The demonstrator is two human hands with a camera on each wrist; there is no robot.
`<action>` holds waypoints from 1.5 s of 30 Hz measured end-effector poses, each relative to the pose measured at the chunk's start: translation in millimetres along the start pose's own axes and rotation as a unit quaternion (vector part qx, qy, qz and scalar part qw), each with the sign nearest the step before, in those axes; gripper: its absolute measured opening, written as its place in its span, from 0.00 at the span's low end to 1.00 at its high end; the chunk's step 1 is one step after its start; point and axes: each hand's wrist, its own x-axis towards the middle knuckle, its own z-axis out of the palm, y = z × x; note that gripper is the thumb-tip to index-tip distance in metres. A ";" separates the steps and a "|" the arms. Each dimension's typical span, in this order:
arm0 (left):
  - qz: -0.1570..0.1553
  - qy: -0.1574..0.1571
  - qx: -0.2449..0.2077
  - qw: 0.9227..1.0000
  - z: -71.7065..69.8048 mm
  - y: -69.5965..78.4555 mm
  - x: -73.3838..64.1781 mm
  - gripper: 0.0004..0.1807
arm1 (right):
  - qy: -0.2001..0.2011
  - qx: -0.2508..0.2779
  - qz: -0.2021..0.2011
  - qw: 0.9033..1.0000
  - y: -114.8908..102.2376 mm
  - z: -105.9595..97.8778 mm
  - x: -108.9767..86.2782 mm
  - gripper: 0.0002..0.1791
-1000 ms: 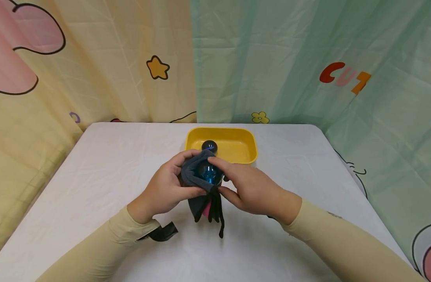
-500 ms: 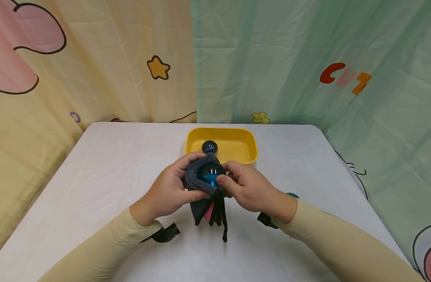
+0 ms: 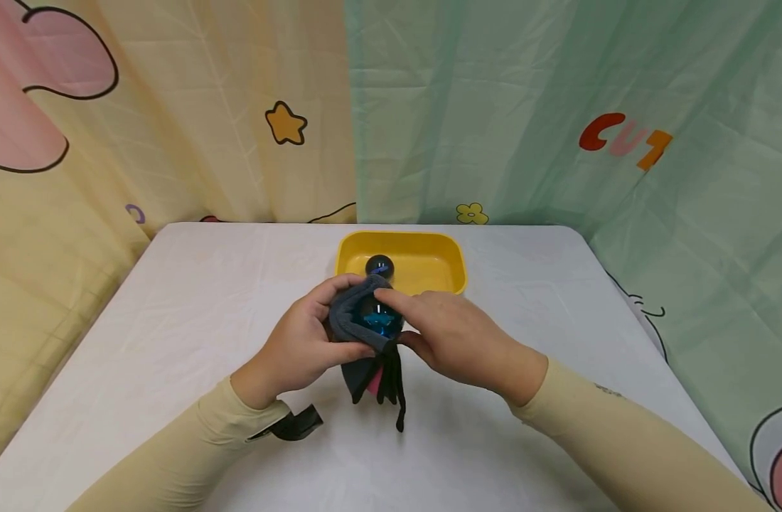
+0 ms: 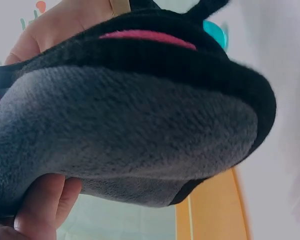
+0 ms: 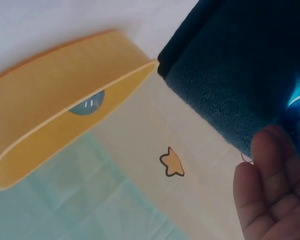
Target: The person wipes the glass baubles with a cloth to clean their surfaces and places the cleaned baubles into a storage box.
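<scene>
My left hand (image 3: 301, 343) grips a grey plush pouch (image 3: 344, 323), my thumb over its near rim and my fingers on its far side; my right hand (image 3: 470, 340) comes in from the right, its index finger reaching over the top of a glossy dark ball (image 3: 379, 321) with a bright blue patch, its thumb just below and to the right; whether that hand grips the ball or only touches it, I cannot tell. The ball sits in the mouth of the pouch, between my hands and above the table (image 3: 525, 284); the white tabletop spreads out on both sides of my forearms, its left and right edges well apart from my hands, its far edge lying beyond a yellow tray (image 3: 429, 264).

The mouth of the pouch faces up and toward my right hand; its long axis seems to run from the tray side toward me, with black strips (image 3: 391, 387) hanging from the near end; a pink strip (image 4: 147, 37) shows between its black borders.

The tray is just past my fingers, its long side lying left to right; a second dark ball (image 3: 379, 266) rests inside near its left end; a black strap (image 3: 299, 424) hangs by my left sleeve (image 3: 173, 448); behind the table hang a yellow curtain (image 3: 205, 71) and a green curtain (image 3: 493, 85).
</scene>
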 end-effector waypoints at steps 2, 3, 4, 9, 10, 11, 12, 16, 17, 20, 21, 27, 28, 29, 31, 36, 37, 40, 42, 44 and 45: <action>0.001 -0.004 -0.001 1.000 0.6 0.0 -0.1 0.44 | 0.001 0.001 0.003 1.000 0.6 -0.6 -0.3 0.38; 0.001 -0.006 -0.002 1.000 1.1 0.2 0.0 0.44 | -0.006 0.018 0.015 1.000 0.5 -0.9 -0.4 0.38; 0.002 -0.008 -0.001 1.000 1.6 0.4 0.1 0.44 | -0.014 0.043 0.031 0.999 0.5 -1.1 -0.8 0.38; 0.003 -0.004 0.025 1.000 4.9 0.8 0.7 0.43 | -0.045 0.239 0.128 0.962 1.4 2.9 -1.3 0.25; 0.003 -0.003 0.033 0.999 5.4 0.4 0.6 0.43 | -0.045 0.271 0.139 0.952 1.9 4.4 -1.3 0.22; 0.003 -0.001 0.040 0.999 5.7 -0.1 0.6 0.43 | -0.045 0.295 0.146 0.943 2.4 6.1 -1.4 0.20; 0.003 0.001 0.045 0.999 5.9 -0.4 0.7 0.43 | -0.045 0.312 0.155 0.936 2.3 7.5 -1.4 0.19; 0.004 0.003 0.046 0.999 4.8 -1.6 1.5 0.43 | -0.049 0.292 0.140 0.945 0.9 8.4 -0.9 0.27; 0.004 0.005 0.044 0.999 4.0 -1.9 1.6 0.43 | -0.052 0.271 0.131 0.952 0.5 7.7 -0.8 0.31; 0.002 0.009 0.036 0.999 1.7 -2.4 1.9 0.43 | -0.058 0.186 0.100 0.976 -0.5 4.1 -0.5 0.42; 0.001 0.009 0.033 0.999 1.0 -2.5 1.9 0.43 | -0.058 0.156 0.089 0.982 -0.6 2.9 -0.3 0.44; -0.002 -0.006 0.016 1.000 0.2 -2.0 1.6 0.43 | -0.028 0.020 0.030 0.999 1.5 -0.4 -1.3 0.40; -0.002 -0.009 0.015 1.000 0.5 -1.8 1.5 0.43 | -0.024 0.014 0.026 0.999 2.3 -0.4 -1.8 0.39; -0.002 -0.011 0.014 1.000 0.9 -1.6 1.6 0.43 | -0.023 0.018 0.027 0.999 3.0 -0.3 -2.3 0.39; 0.000 -0.015 0.012 1.000 1.6 -1.8 1.7 0.42 | -0.029 0.059 0.041 0.997 4.2 0.4 -2.9 0.38; -0.006 -0.019 0.016 1.000 4.8 -1.9 2.2 0.41 | -0.053 0.261 0.119 0.956 6.5 7.1 -3.9 0.26; -0.009 -0.019 0.020 1.000 5.4 -2.0 2.0 0.41 | -0.054 0.293 0.130 0.946 7.1 9.5 -3.9 0.22; -0.015 -0.018 0.033 0.999 6.4 -2.5 0.9 0.40 | -0.053 0.342 0.152 0.926 7.0 14.0 -3.7 0.18; -0.013 -0.017 0.043 0.999 6.3 -3.1 0.3 0.40 | -0.052 0.321 0.143 0.935 6.5 14.7 -3.9 0.20; -0.008 -0.013 0.047 0.999 5.2 -3.6 0.2 0.41 | -0.054 0.289 0.126 0.947 4.6 12.3 -3.4 0.25; -0.006 -0.009 0.049 0.999 4.4 -3.8 0.2 0.41 | -0.055 0.268 0.116 0.955 3.9 10.6 -3.3 0.28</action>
